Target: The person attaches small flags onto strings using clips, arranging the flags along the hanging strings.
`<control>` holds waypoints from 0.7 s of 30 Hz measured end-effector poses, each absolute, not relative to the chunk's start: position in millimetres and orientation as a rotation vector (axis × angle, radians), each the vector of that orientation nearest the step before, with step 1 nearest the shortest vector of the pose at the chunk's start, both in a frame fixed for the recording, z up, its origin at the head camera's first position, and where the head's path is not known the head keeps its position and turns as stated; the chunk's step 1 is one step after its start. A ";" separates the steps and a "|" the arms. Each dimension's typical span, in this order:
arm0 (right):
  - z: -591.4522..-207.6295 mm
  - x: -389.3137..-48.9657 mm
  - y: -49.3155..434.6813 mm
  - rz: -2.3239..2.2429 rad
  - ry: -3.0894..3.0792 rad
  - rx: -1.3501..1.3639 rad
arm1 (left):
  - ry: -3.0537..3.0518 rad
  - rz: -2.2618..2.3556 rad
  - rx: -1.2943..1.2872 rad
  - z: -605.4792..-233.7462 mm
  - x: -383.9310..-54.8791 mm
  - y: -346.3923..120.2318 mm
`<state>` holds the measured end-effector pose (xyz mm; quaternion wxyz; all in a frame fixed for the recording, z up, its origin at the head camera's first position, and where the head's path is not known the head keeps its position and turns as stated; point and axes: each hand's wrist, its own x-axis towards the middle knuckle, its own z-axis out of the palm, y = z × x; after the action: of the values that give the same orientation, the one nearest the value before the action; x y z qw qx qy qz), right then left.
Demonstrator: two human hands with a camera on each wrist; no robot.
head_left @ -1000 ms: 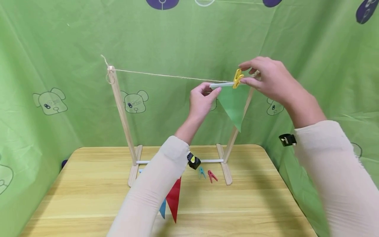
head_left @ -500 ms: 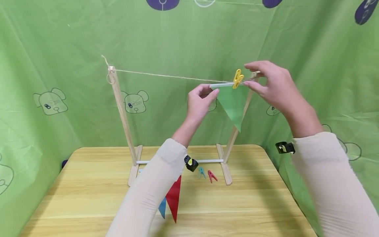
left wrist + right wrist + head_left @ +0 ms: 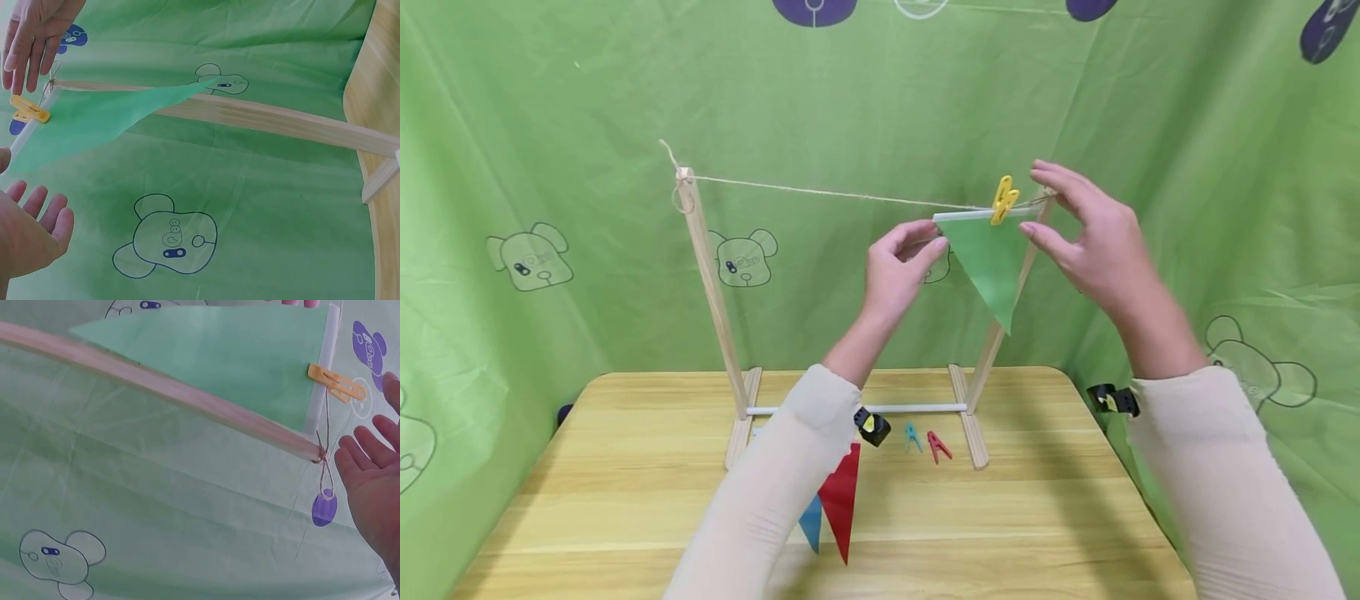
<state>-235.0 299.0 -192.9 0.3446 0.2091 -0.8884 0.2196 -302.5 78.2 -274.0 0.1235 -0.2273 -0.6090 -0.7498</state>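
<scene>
A green triangular pennant [image 3: 988,262] with a white top strip hangs point down from the twine [image 3: 820,192], near its right end. One yellow clothespin [image 3: 1003,202] clips the strip to the twine, also seen in the right wrist view. My left hand [image 3: 895,275] is just beside the strip's left corner, its fingers loosely bent and nothing between them. In the left wrist view the same hand [image 3: 31,234] shows its palm and spread fingers. To the right of the clothespin, my right hand [image 3: 1097,246] stands apart from it, thumb and fingers spread and holding nothing.
Two wooden posts [image 3: 709,292] carry the twine, joined low down by a white rod [image 3: 925,408]. On the wooden table [image 3: 1000,533] lie a teal clothespin [image 3: 912,437], a red clothespin [image 3: 937,447], a red pennant [image 3: 842,500] and a blue pennant [image 3: 811,523], partly hidden by my left sleeve.
My right hand has let go of the yellow clothespin and moved right and down. My left hand has released the strip's left end and drawn back down-left. The pennant stays hanging.
</scene>
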 end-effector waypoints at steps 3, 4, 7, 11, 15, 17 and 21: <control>-198.5 -232.1 298.1 0.615 -2.271 0.552 | -1.782 -2.161 -0.682 -277.4 -299.2 72.7; -200.4 -231.0 297.8 0.629 -2.260 0.558 | -1.785 -2.154 -0.688 -278.6 -298.0 70.8; -207.7 -227.2 296.8 0.667 -2.235 0.565 | -1.813 -2.136 -0.693 -282.9 -293.9 65.2; -219.8 -223.0 296.2 0.741 -2.191 0.590 | -1.844 -2.113 -0.703 -290.4 -288.9 57.8; -231.3 -219.9 295.3 0.787 -2.149 0.598 | -1.839 -2.102 -0.721 -296.8 -284.9 50.8; -237.1 -218.6 294.3 0.791 -2.139 0.595 | -1.832 -2.099 -0.723 -299.4 -283.4 47.1; -249.1 -216.4 292.3 0.797 -2.139 0.585 | -1.845 -2.082 -0.725 -304.9 -281.3 40.9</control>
<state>-216.4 292.3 -249.1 0.3827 0.2293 -0.8386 0.3127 -281.3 40.9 -304.9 0.1332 -0.2501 -0.6360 -0.7178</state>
